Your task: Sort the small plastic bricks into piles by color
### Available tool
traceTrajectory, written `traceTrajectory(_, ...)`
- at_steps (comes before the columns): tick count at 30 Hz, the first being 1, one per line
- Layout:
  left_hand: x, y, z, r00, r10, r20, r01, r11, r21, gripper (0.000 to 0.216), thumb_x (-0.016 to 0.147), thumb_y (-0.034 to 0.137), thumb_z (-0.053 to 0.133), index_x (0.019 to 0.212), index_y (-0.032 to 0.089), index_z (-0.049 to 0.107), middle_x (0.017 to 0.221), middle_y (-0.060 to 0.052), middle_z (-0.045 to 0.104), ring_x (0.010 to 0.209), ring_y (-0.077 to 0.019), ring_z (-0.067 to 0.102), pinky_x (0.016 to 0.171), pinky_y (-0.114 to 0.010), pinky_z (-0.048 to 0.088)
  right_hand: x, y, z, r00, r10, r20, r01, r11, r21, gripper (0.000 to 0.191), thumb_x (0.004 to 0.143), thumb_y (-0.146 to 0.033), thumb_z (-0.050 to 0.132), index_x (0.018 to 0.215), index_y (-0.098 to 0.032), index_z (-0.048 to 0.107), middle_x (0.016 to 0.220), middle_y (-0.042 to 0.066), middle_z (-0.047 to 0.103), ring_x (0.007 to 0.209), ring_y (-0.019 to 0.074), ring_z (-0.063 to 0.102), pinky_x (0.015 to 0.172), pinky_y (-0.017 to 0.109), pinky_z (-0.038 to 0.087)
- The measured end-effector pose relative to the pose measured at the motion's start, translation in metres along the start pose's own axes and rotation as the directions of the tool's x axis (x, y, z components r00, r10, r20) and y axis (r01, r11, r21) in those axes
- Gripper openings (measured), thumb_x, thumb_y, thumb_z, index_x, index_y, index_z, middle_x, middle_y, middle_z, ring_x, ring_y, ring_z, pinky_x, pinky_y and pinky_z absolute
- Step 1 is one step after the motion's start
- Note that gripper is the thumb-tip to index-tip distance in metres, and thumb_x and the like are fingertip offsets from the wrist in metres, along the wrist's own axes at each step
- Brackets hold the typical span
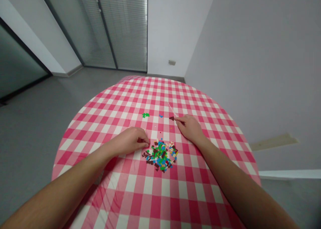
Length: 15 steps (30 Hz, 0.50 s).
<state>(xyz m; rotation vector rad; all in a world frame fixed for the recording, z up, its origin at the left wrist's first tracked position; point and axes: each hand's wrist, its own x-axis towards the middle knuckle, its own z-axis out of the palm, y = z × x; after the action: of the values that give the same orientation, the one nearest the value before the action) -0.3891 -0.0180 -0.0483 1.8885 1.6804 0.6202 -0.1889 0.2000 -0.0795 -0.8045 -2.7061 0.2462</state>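
A loose pile of small toy building bricks (162,155) in green, blue, brown, white, yellow and red lies on the checked tablecloth. At its upper left edge is my left hand (132,139), its fingers curled and the thumb close to the fingertips; whatever they may hold is hidden. Farther out, my right hand (190,127) has thumb and index finger together at a small group of brown bricks (171,118), touching its right end. Left of that group lie a few blue bricks (161,116) and a cluster of green bricks (145,115).
A pink and white checked cloth (160,202) covers the round table. A tiny red piece (160,132) and a yellow piece (171,128) lie between the pile and the sorted groups. Beyond are a white wall (175,28) and glass doors (122,31).
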Motion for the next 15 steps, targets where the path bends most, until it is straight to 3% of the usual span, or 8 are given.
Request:
traceTrajectory(5, -0.001, 0.002, 0.000, 1.000, 0.026, 0.014, -0.026, 1.000, -0.011, 0.017, 0.085, 0.022, 0.057, 0.081, 0.022, 0.074, 0.079, -0.004, 0.071, 0.072, -0.0164, 0.063, 0.067, -0.028, 0.047, -0.005, -0.005, -0.007, 0.997, -0.067, -0.039, 0.075, 0.962, 0.261, 0.025, 0.089, -0.025, 0.057, 0.105, -0.019, 0.074, 0.085, 0.007, 0.069, 0.075, 0.0188, 0.061, 0.068, 0.032, 0.048)
traceTrajectory(8, -0.002, 0.002, -0.001, 0.999, 0.033, 0.023, -0.032, 0.999, -0.024, 0.017, 0.084, 0.020, 0.058, 0.079, 0.022, 0.074, 0.078, -0.003, 0.071, 0.072, -0.0160, 0.063, 0.067, -0.028, 0.046, -0.013, -0.011, -0.020, 0.979, -0.200, 0.045, 0.159, 0.877, 0.454, 0.015, 0.084, -0.022, 0.062, 0.091, -0.022, 0.075, 0.084, 0.005, 0.072, 0.075, 0.0169, 0.064, 0.069, 0.030, 0.051)
traceTrajectory(12, -0.004, 0.002, -0.004, 0.997, 0.023, 0.079, -0.019, 0.998, -0.060, 0.014, 0.081, 0.018, 0.060, 0.077, 0.021, 0.073, 0.078, -0.003, 0.071, 0.072, -0.0153, 0.063, 0.067, -0.027, 0.045, -0.022, -0.018, -0.039, 0.852, -0.404, 0.334, 0.138, 0.787, 0.601, 0.015, 0.080, -0.016, 0.063, 0.085, -0.023, 0.076, 0.081, 0.002, 0.073, 0.072, 0.0138, 0.065, 0.066, 0.025, 0.052)
traceTrajectory(15, -0.007, 0.003, -0.006, 0.993, 0.011, 0.119, -0.001, 0.996, -0.084, 0.012, 0.079, 0.018, 0.062, 0.075, 0.021, 0.072, 0.073, -0.001, 0.067, 0.065, -0.0135, 0.060, 0.061, -0.025, 0.042, -0.024, -0.019, -0.046, 0.784, -0.461, 0.417, 0.144, 0.787, 0.600, 0.021, 0.077, -0.012, 0.063, 0.086, -0.023, 0.077, 0.080, 0.001, 0.073, 0.067, 0.0121, 0.064, 0.061, 0.022, 0.050)
